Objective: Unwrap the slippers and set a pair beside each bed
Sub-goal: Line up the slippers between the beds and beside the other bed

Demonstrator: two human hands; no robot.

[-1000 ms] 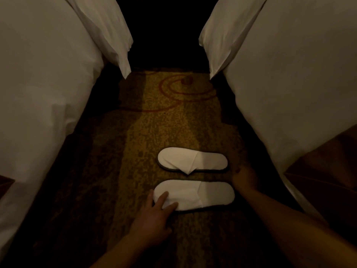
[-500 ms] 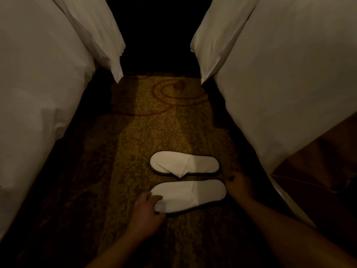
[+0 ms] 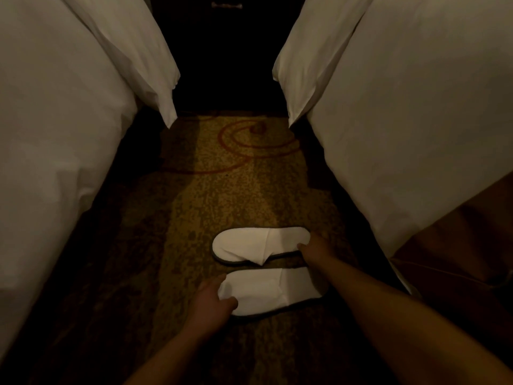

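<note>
- Right hand [image 3: 316, 244] is shifted, since a second back, from the heel of the near slipper [image 3: 272, 290] to the heel of the far slipper [image 3: 249, 244]; left hand [image 3: 212, 300] is kept at the near toe
- Left hand is clamped lightly on the near slipper's toe, thumb on top, fingers round the edge; right hand is pinched on the far slipper's heel, thumb on top; light is dim, so both grips are read with some doubt
- Risk: the pair can be skewed if one end is tugged harder, as the near slipper is already angled a little; the thin uppers can be creased by a pinch
- Risk: the pair is placed mid-aisle on the carpet [image 3: 236, 195], nearer the right bed [image 3: 402, 134] than the left bed [image 3: 55, 134], so it can be kicked; only one pair is seen
- Look: both slippers are white, flat, dark-edged at the sole, unwrapped; they are laid side by side, just apart, toes toward the left bed; a pointed flap of the far upper is hung over its near edge
</note>
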